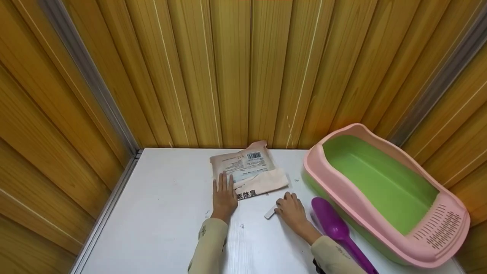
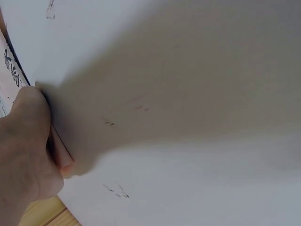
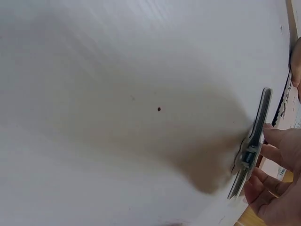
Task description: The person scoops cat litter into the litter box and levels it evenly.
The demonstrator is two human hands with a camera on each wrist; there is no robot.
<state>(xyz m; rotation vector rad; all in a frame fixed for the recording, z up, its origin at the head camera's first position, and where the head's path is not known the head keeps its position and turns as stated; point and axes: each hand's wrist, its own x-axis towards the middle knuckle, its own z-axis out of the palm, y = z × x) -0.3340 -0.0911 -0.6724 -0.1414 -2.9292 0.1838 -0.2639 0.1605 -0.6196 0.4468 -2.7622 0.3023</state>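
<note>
- At far centre, the bag (image 1: pixel 249 169) is touched by the spread left hand (image 1: pixel 224 196); likely soft, best gripped at both edges.
- Nearer right, a tool (image 3: pixel 249 151) is pinched by the right hand (image 1: pixel 292 212); likely light, stiff.

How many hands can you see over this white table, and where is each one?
2. The left hand rests on the pale pink packet; the right hand holds a slim tool beside the purple scoop.
</note>
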